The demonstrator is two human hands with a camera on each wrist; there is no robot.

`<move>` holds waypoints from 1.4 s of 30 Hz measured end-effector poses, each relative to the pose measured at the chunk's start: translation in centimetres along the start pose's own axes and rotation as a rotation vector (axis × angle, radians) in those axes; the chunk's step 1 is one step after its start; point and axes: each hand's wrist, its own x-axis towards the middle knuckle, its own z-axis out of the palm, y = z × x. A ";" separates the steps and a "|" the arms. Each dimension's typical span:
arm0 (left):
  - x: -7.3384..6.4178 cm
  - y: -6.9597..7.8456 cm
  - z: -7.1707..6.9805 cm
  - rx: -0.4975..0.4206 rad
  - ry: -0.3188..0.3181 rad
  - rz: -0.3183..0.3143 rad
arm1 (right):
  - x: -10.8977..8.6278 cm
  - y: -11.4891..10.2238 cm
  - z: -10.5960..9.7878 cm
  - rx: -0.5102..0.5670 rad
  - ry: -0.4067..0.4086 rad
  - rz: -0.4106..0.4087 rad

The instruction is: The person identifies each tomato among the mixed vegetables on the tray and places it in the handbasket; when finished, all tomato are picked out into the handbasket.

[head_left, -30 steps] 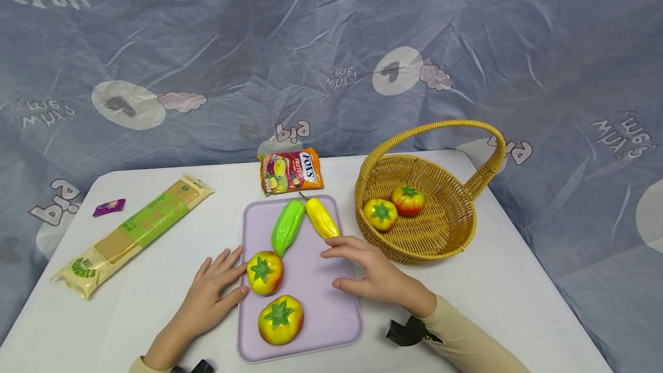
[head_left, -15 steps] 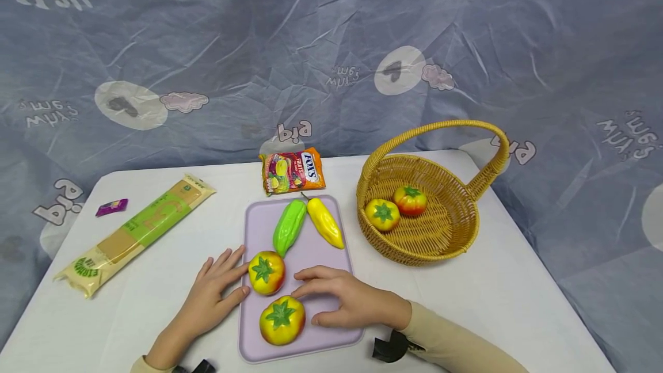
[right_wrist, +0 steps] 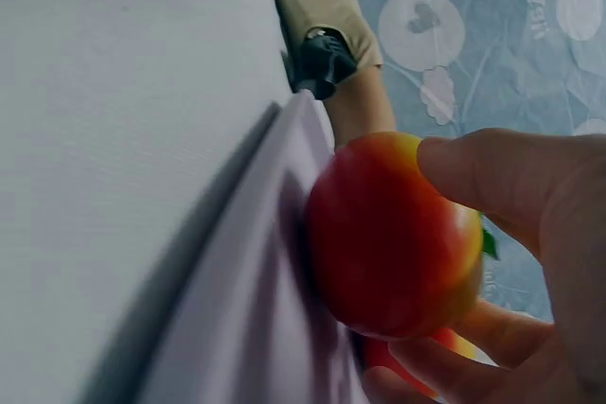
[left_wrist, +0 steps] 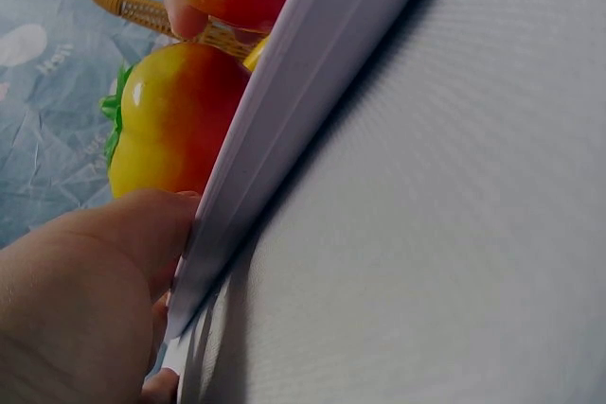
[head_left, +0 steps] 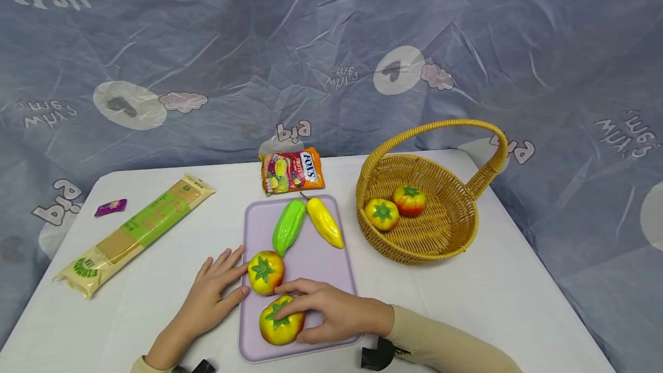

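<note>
A lilac tray (head_left: 323, 266) bears two yellow-red toy tomatoes with green star-shaped leaves. My right hand (head_left: 334, 311) is at the nearer tomato (head_left: 277, 335), index finger over its top and thumb at its right side. The right wrist view shows thumb and fingers on opposite sides of this tomato (right_wrist: 388, 234), which sits on the tray. My left hand (head_left: 209, 298) lies with fingers extended along the tray's left edge, next to the farther tomato (head_left: 265, 274). A green toy pepper (head_left: 289, 227) and a yellow chili pepper (head_left: 324, 223) lie at the tray's far end.
A wicker basket (head_left: 430, 240) with an arched handle stands right of the tray, holding two more tomatoes (head_left: 382, 215). Behind the tray lies a FOX'S candy bag (head_left: 292, 171). To the left are a long noodle-like packet (head_left: 137, 235) and a small purple wrapper (head_left: 111, 207).
My right hand has moved from beside the yellow pepper down and left onto the nearer tomato, its fingers coming around it. The left hand has stayed at the tray edge.
</note>
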 end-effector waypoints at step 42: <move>0.1 0.3 -0.3 -0.015 -0.020 -0.022 | -0.3 1.0 0.3 -0.033 0.080 -0.015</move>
